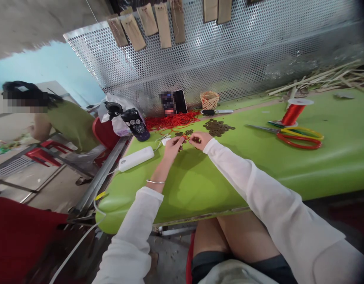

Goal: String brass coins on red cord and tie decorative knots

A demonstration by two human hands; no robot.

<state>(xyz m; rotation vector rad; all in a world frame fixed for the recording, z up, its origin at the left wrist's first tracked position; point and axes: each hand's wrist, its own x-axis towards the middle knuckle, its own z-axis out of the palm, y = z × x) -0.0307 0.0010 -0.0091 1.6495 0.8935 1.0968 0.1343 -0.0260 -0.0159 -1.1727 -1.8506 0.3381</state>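
Thin red cord (186,137): pinched by left hand (173,146) and right hand (200,141), partly hidden. Round brown discs (217,127): heaped at right hand's two o'clock, overlapped.

On the counter (327,169), a dark bottle (136,125) stands beside a plastic bag (118,127), near a white corded box (136,159). A phone (180,102) and woven basket (209,101) sit by a metal screen (205,51) hung with tan tags (163,27). Beyond, a person (71,122) in green sits by a red chair (103,133).
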